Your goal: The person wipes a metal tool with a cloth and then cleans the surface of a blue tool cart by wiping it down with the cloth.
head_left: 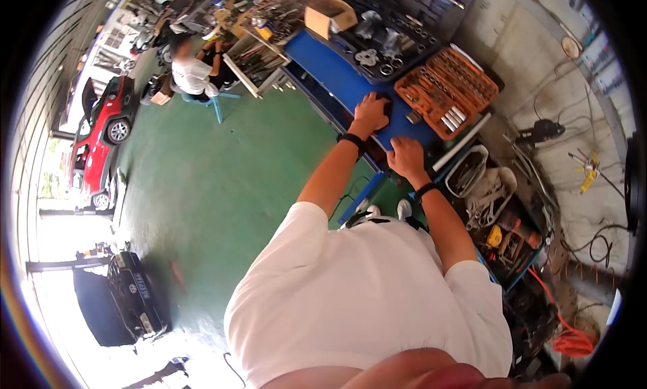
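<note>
Just beneath the bent fingers of the left hand [371,112], closer to it than to the right hand [406,158]: one small dark item [387,112] of unclear shape, long axis unreadable, impossible to say whether gripped or merely covered. Right fingers loosely curled near the edge of a flat blue bench top [327,58], any hold hidden. Beyond the right fingertips, one short silver cylinder [413,117]; farther right, one orange socket case [431,116]; ahead, one open black tool case [451,18]. Far left of both hands, one seated person [193,75], one red car [104,133], one black car [135,294].
</note>
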Tool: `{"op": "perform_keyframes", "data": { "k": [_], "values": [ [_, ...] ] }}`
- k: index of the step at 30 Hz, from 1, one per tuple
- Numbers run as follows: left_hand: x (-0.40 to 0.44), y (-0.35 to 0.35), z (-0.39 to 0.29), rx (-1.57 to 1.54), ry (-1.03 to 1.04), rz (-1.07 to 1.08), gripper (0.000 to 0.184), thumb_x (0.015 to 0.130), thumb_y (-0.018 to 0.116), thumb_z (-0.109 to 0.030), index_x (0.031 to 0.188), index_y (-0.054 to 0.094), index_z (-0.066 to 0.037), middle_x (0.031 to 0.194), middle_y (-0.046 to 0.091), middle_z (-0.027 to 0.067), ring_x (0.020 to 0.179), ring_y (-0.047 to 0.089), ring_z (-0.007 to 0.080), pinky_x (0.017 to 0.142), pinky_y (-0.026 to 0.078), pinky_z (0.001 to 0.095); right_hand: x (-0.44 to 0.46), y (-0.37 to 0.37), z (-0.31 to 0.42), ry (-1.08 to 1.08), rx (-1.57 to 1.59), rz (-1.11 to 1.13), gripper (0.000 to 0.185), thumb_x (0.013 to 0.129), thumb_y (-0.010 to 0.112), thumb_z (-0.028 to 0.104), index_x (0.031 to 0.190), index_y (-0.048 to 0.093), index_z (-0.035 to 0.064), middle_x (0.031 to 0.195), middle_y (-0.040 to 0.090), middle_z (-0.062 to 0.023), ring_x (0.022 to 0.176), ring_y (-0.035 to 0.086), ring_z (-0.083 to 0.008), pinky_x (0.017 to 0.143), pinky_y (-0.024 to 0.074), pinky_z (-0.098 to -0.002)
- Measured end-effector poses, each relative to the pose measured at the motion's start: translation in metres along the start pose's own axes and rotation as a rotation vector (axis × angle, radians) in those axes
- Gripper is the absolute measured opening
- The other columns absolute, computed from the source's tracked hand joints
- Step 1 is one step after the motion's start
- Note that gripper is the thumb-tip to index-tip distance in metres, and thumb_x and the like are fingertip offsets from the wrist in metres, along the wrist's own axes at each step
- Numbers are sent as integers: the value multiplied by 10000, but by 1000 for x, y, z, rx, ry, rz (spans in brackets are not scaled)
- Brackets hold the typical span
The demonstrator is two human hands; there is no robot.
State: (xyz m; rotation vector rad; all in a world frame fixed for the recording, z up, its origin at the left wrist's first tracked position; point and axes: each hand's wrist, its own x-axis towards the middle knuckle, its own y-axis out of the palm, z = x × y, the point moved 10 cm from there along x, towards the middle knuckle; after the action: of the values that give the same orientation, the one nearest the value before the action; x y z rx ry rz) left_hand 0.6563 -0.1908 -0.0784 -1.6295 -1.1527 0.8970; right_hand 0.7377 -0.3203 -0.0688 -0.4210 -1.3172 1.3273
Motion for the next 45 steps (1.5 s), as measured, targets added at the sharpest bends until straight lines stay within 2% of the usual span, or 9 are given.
{"op": "perform_keyframes", "data": {
  "k": [11,17,23,24,28,30,35,38,45],
  "values": [
    [-33,-9,63,-105,-144,58,443,682,624,-215,1112,719,-169,1212,577,164,1080,588,390,939,511,443,-3,-11,3,-21,176,108,265,809,636,194,1003,563,29,915,581,-123,887,560,-311,737,453,-434],
    [-109,22,-28,-1292,-145,621,655,755,619,-258,1382,501,-112,1282,555,123,1074,611,280,900,512,380,-25,-65,30,51,489,69,783,840,707,398,1442,324,75,1280,446,-229,1096,506,-424,947,437,-515],
    [-154,30,-83,-1371,-72,659,711,901,584,-347,1499,269,-125,1474,349,109,1326,379,223,1083,341,344,-42,-97,-1,180,711,1,792,679,832,72,1363,446,170,1309,390,-194,1080,557,-403,908,528,-442],
    [-149,35,-80,-1327,-20,558,669,915,604,-318,1484,302,-138,1341,512,102,1182,540,222,950,479,342,-44,-109,-11,242,767,-49,609,693,805,69,1243,555,144,1224,465,-150,1043,583,-358,910,517,-394],
    [-148,2,-104,-851,64,436,580,900,638,-238,1414,412,-93,1152,640,118,1020,631,217,872,512,342,-80,-140,-89,394,636,-320,455,726,732,25,1156,625,124,1098,563,-113,1026,598,-289,886,493,-350],
    [-130,-6,-87,-612,207,40,459,873,655,-137,1305,521,-57,975,684,136,878,672,240,812,530,349,-106,-142,-151,532,569,-449,420,735,677,-3,1135,645,123,1079,583,-119,1027,601,-285,888,482,-348],
    [-141,19,-130,-551,404,136,384,840,638,-62,1217,572,-27,1091,644,164,1000,636,301,872,516,376,-105,-119,-224,693,435,-252,429,746,620,10,1152,652,144,1165,577,-166,1080,575,-356,921,479,-395],
    [-145,52,-163,-390,580,158,411,819,631,-38,1221,553,4,1168,611,173,1078,593,327,911,504,396,-83,-84,-177,375,-150,150,513,705,646,58,1195,632,209,1321,528,-164,1158,499,-436,909,502,-498],
    [-135,86,-178,-9,552,279,436,736,645,-9,1161,550,21,1120,610,157,1042,577,332,874,526,389,-76,-73,-292,460,-148,110,576,712,686,41,1259,591,196,1407,483,-122,1177,494,-437,919,512,-507]
  ]
}}
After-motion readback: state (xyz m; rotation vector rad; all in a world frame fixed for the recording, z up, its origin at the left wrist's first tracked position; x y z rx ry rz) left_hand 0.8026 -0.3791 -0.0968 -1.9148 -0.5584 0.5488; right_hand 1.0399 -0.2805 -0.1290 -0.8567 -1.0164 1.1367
